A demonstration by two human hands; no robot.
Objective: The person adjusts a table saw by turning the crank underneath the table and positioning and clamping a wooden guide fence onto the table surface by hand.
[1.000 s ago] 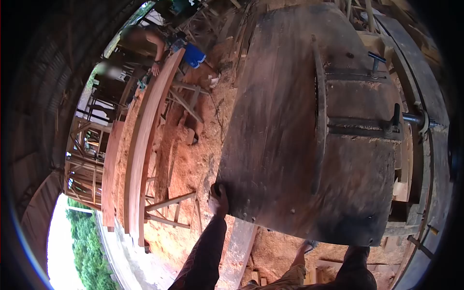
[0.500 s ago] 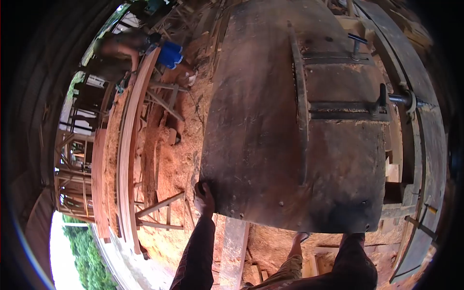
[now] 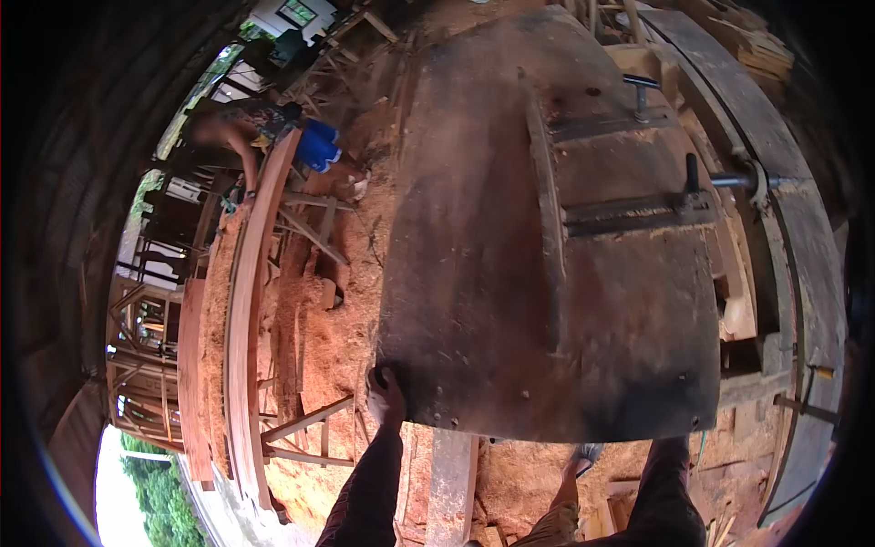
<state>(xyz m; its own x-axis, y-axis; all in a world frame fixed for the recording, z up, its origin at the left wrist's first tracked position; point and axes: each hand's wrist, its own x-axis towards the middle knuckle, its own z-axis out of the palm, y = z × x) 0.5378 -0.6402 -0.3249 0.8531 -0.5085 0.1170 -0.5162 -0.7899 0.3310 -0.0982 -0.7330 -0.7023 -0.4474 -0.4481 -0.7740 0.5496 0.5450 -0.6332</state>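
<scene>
A broad, dark, worn machine table (image 3: 465,273) fills the middle of the head view. My left hand (image 3: 386,397) grips its near left corner, thumb and fingers closed around the edge. My right sleeve (image 3: 668,492) reaches up to the near right edge, where the table hides the hand. Along the tabletop runs a narrow raised fence strip (image 3: 545,201). To its right are two slotted bars, a T-shaped clamp handle (image 3: 642,96) on the far one and a black upright handle (image 3: 693,173) on the near one.
At the left, a person (image 3: 246,137) in blue shorts leans over long planks (image 3: 246,365) on trestles. Sawdust (image 3: 346,310) covers the ground. A long dark bench (image 3: 811,264) runs along the right. Below the table are a foot (image 3: 586,456) and a wooden beam (image 3: 451,488).
The view has shifted slightly, so the far end of the table and the background show more. My left hand keeps its hold on the corner. The foot below shows more.
</scene>
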